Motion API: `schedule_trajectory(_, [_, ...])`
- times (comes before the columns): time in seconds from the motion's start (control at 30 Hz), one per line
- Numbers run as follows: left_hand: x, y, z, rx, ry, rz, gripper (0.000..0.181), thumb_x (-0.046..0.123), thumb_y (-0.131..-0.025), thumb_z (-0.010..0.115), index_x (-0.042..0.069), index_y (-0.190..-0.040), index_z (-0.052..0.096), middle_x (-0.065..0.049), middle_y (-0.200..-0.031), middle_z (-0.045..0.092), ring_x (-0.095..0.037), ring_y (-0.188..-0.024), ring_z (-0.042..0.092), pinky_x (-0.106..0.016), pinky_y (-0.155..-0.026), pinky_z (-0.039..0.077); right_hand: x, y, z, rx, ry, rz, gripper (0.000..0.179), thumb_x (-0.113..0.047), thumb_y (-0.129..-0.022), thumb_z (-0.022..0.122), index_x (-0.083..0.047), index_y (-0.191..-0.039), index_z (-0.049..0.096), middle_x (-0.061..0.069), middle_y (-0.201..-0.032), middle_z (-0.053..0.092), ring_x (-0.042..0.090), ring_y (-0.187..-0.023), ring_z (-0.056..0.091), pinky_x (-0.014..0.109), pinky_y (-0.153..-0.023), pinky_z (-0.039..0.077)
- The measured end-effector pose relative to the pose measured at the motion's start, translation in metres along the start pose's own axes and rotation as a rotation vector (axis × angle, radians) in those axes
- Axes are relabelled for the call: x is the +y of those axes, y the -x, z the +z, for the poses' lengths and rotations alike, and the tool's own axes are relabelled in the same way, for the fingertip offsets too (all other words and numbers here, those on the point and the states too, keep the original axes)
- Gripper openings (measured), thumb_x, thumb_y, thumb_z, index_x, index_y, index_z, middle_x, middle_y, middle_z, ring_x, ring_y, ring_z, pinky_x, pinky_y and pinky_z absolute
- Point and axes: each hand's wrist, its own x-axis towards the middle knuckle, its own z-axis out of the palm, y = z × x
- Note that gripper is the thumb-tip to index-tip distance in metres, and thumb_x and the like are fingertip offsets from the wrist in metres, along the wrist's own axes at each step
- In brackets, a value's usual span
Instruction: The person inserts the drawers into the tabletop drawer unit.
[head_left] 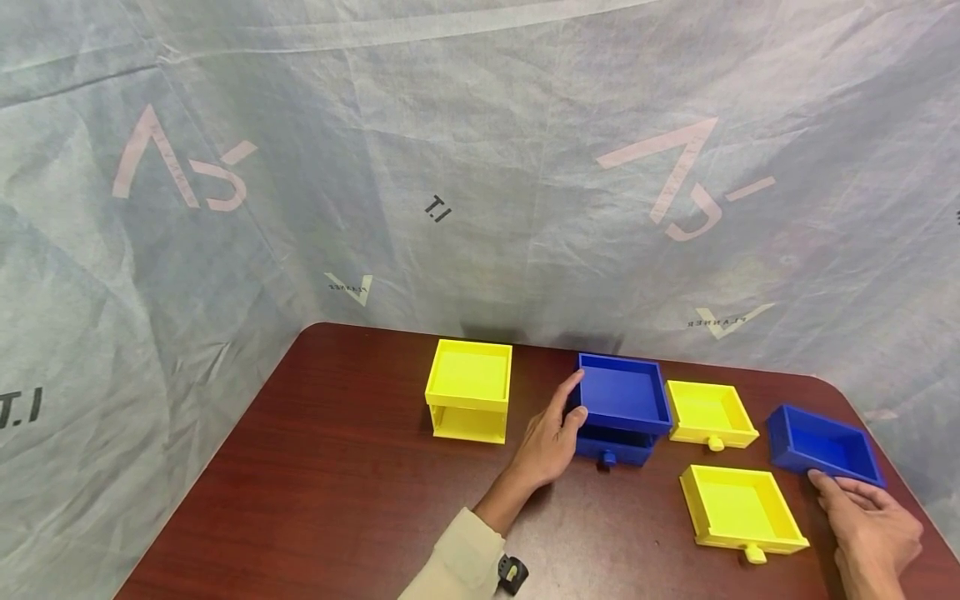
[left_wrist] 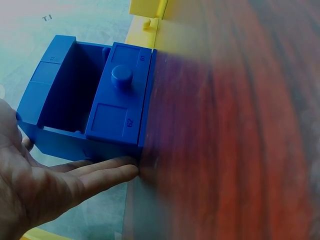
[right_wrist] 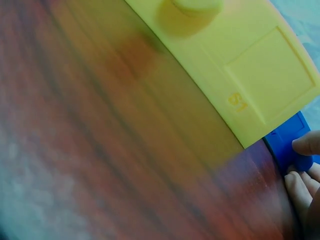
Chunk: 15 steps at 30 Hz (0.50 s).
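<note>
A blue cabinet frame stands near the back of the table, with a knobbed blue drawer in its lower slot and a dark gap above that drawer. My left hand rests against the cabinet's left side, its fingers extended along that wall and its thumb by the upper front corner. Over on the far right lies a separate blue drawer. At its front my right hand pinches the knob between thumb and fingers; the knob is mostly hidden in the head view.
Left of the blue cabinet stands a yellow cabinet frame with an open front. Between the blue pieces lie two yellow drawers, one farther back and one nearer. A grey printed sheet hangs behind the brown table.
</note>
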Motion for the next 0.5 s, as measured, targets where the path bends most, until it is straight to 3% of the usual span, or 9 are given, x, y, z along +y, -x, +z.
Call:
schedule_trajectory(0.13, [0.0, 0.0, 0.0, -0.006, 0.006, -0.003, 0.051, 0.042, -0.108, 0.033, 0.04, -0.157, 0.023, 0.001, -0.152, 0.045, -0.022, -0.116, 0.063, -0.057, -0.1, 0.043, 0.0, 0.003, -0.001, 0.008, -0.037, 0.0, 0.038, -0.043, -0.081, 0.078, -0.013, -0.096, 0.06, -0.027, -0.045, 0.045, -0.005, -0.038, 0.051, 0.014, -0.036, 0.039])
schedule_trajectory(0.5, [-0.001, -0.001, 0.0, 0.0, 0.005, -0.018, 0.05, 0.044, -0.107, 0.034, 0.043, -0.156, 0.024, 0.002, -0.152, 0.045, -0.026, -0.12, 0.06, -0.058, -0.099, 0.044, -0.004, 0.011, -0.002, 0.025, -0.013, -0.004, 0.036, -0.04, -0.085, 0.075, -0.012, -0.099, 0.059, -0.028, -0.045, 0.042, -0.006, -0.039, 0.049, 0.011, -0.037, 0.037])
